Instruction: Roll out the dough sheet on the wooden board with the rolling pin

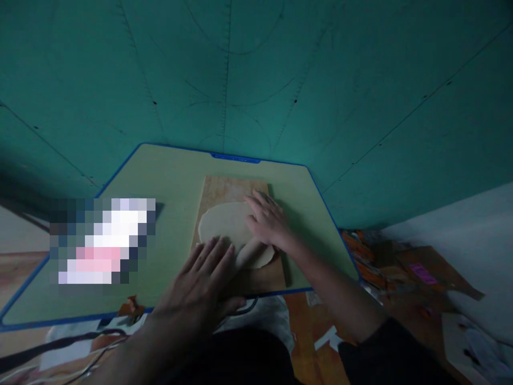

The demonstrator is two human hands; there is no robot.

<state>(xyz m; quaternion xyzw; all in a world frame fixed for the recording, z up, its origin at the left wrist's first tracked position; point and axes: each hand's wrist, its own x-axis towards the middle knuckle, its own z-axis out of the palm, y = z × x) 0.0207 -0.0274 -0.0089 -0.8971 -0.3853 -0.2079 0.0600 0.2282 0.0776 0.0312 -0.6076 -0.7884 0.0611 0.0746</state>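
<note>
A flat, rounded sheet of pale dough [222, 219] lies on a wooden board [236, 187]. A pale rolling pin [247, 254] rests slantwise over the sheet's near part. My left hand [208, 272] lies over the pin's lower left end, palm down, its fingers extended and slightly apart. At the pin's upper right end is my right hand [269, 219], its palm over the pin and its fingers reaching forward above the dough's right side. Both palms hide the ends of the pin.
The board sits on a pale green table [172, 176] with a blue rim. A blurred-out bright object [116, 230] lies at the left. A green wall stands behind; cardboard [441, 267] is on the floor at right, cables at lower left.
</note>
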